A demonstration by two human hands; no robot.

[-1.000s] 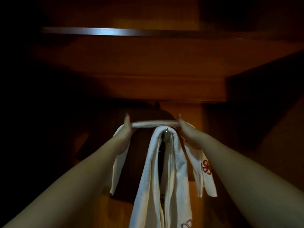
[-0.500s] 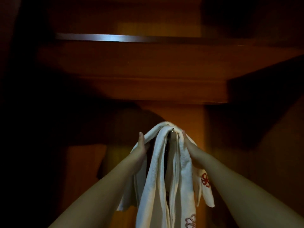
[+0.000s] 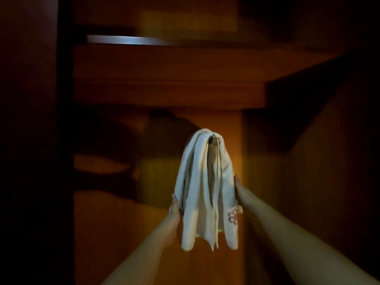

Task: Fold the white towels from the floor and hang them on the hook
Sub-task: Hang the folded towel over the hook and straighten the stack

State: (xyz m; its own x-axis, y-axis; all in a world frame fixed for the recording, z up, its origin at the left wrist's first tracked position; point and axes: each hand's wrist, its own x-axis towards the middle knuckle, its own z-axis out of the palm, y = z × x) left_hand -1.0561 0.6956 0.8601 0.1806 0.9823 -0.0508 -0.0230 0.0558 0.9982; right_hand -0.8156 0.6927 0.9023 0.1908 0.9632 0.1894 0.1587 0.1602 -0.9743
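White towels (image 3: 207,188) hang in folds from a small metal hook (image 3: 214,135) on the wooden panel, one showing a red flower emblem (image 3: 233,217) low on the right. My left hand (image 3: 174,210) touches the bundle's lower left side with its fingers straight along the cloth. My right hand (image 3: 238,190) lies flat against the right side, partly hidden behind the towel edge. Both forearms reach up from the bottom of the view.
I face a dim wooden wardrobe. A shelf (image 3: 164,75) juts out above the hook, with a metal rail (image 3: 127,40) higher up. Dark side walls (image 3: 30,140) close in on left and right.
The second towel now hangs draped over the hook with the first. Both hands have slid down from the hook to the lower sides of the towels.
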